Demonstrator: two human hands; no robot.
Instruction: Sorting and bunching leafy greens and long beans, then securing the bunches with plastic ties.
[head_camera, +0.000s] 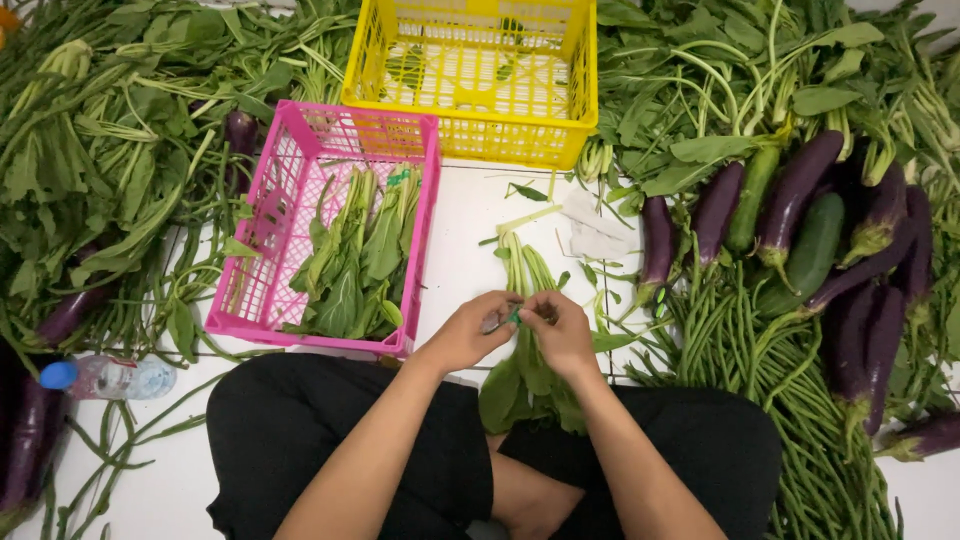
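**Binding greens on a white floor**

Sitting cross-legged on a white floor (470, 215), the person works amid heaped vegetables. 2 baskets stand beyond the hands: 1 pink basket (262, 230) holding greens, 1 yellow basket (470, 140) behind it. The left hand (470, 332) and right hand (562, 333) both pinch closed around 1 bunch of leafy greens (528, 375), touching each other. Purple eggplants (790, 195) lie to the right.

I see bare floor (470, 215) ahead of my hands; pink basket (300, 150) blocks left, eggplants (790, 190) crowd right.
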